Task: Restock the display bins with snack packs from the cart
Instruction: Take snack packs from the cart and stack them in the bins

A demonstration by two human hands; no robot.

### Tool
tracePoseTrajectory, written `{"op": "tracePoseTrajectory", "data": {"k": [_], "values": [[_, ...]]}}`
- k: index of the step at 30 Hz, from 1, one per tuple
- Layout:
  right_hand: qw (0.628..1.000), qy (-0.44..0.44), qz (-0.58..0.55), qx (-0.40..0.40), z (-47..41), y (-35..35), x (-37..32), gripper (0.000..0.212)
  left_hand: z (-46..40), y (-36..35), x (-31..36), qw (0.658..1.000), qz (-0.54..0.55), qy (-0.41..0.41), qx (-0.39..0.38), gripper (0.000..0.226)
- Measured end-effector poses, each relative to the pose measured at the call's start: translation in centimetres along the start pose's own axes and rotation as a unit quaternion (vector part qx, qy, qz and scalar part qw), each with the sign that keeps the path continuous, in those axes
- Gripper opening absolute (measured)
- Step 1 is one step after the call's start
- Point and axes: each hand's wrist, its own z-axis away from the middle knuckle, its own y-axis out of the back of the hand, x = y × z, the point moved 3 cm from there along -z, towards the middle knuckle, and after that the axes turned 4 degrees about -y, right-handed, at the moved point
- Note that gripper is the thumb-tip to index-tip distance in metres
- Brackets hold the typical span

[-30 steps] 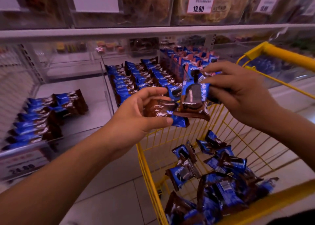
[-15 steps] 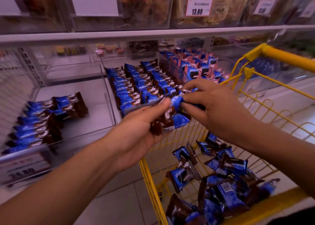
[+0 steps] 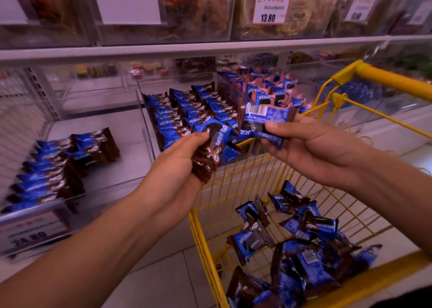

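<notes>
Blue packs (image 3: 211, 144) gripped in raised hands (image 3: 311, 149).

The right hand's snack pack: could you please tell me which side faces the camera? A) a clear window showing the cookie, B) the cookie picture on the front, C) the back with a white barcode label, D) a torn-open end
C: the snack pack pinched in the right hand shows a white barcode label, while the left hand holds packs whose cookie picture faces the camera.

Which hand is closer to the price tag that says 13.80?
The right hand, holding a snack pack almost straight below the price tag. The left hand is lower and further left.
</notes>
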Motion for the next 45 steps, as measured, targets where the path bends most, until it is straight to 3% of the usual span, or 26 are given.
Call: {"op": "tracePoseTrajectory", "data": {"k": [3, 5, 8, 10, 14, 15, 18, 19, 20, 24, 26, 30, 34, 37, 40, 45], "values": [[1.000, -0.005, -0.020, 0.000, 0.0, -0.1, 0.4, 0.040, 0.3, -0.5, 0.5, 0.999, 0.034, 0.009, 0.002, 0.051], [1.000, 0.014, 0.006, 0.012, 0.0, -0.1, 0.4, 0.044, 0.5, -0.7, 0.8, 0.998, 0.054, 0.025, -0.009, 0.056], [0.982, 0.163, 0.069, 0.066, 0.5, -0.3, -0.8, 0.044, 0.7, -0.6, 0.9, 0.996, 0.070, 0.046, -0.015, 0.065], [0.949, 0.265, 0.157, 0.066, 1.3, -1.2, -1.4, 0.043, 0.7, -0.4, 0.8, 0.996, 0.077, 0.044, -0.017, 0.067], [0.935, 0.273, 0.225, 0.026, 1.2, -2.3, -0.4, 0.041, 0.6, -0.5, 0.2, 0.998, 0.049, 0.013, -0.048, 0.052], [0.903, 0.320, 0.281, 0.054, 1.4, -2.3, -0.8, 0.039, 0.6, -0.5, 0.1, 0.998, 0.043, 0.004, -0.051, 0.046], [0.743, 0.461, 0.470, 0.118, 2.0, -2.4, -1.5, 0.037, 0.6, -0.6, -0.1, 0.998, 0.039, -0.001, -0.056, 0.019], [0.716, 0.475, 0.495, 0.129, 2.0, -2.4, -1.3, 0.036, 0.8, -0.7, -0.1, 0.997, 0.031, -0.002, -0.068, 0.014], [0.712, 0.473, 0.502, 0.131, 2.0, -2.5, -0.8, 0.036, 0.9, -0.8, -0.1, 0.996, 0.026, -0.001, -0.080, 0.013], [0.763, 0.426, 0.484, 0.047, 1.9, -3.1, 1.5, 0.037, 1.3, -1.0, 0.3, 0.995, 0.041, 0.005, -0.088, 0.025], [0.825, 0.384, 0.414, 0.003, 2.0, -3.5, 1.8, 0.031, 1.5, -1.0, 0.8, 0.995, 0.039, 0.001, -0.093, 0.037], [0.893, 0.323, 0.309, 0.058, 2.0, -4.0, 1.8, 0.013, 1.6, -0.7, 1.3, 0.995, -0.007, -0.023, -0.101, 0.051], [0.968, 0.187, 0.154, 0.060, 1.1, -3.7, 1.9, 0.053, 1.8, -0.8, 1.4, 0.991, -0.065, -0.062, -0.101, 0.047], [0.992, 0.088, 0.081, 0.029, 0.8, -3.7, 2.0, 0.070, 1.8, -0.5, 1.4, 0.988, -0.100, -0.091, -0.077, 0.049], [0.999, 0.049, 0.021, 0.006, 0.6, -3.6, 1.5, 0.050, 1.6, 0.0, 1.2, 0.986, -0.120, -0.105, -0.046, 0.053], [0.996, 0.036, -0.020, 0.079, 0.6, -2.5, 1.0, 0.033, 1.6, 0.1, 0.9, 0.978, -0.141, -0.145, -0.051, 0.050]]}}
